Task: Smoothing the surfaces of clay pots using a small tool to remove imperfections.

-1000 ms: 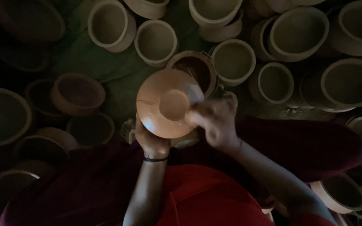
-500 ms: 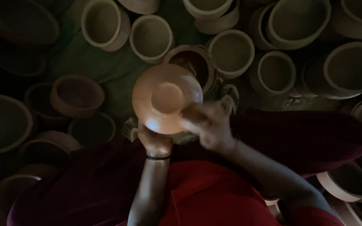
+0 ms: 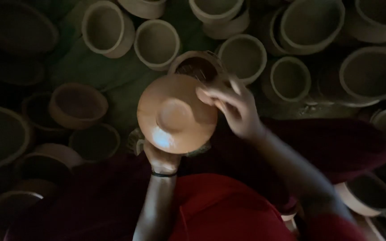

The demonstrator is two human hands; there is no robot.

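The left hand (image 3: 161, 157) is closed around the lower edge of a clay bowl (image 3: 177, 114), gripping it from beneath; only the wrist side and part of the palm show, the fingers being hidden behind the bowl. The right hand (image 3: 233, 107) is partly open, fingers loosely curled, with its fingertips (image 3: 204, 96) resting on the bowl's upper right rim.

The bowl is orange-brown, round, and turned with its underside toward the camera, showing a flat circular foot at the centre and a pale glint at lower left. It is held above the person's lap, over a red garment (image 3: 220, 214).

The left forearm rises straight up from below, a dark band (image 3: 163, 174) at the wrist. The right forearm enters from the lower right, angled up and leftward.

Many unfired pots (image 3: 157, 42) lie around on a green cloth (image 3: 90, 71).
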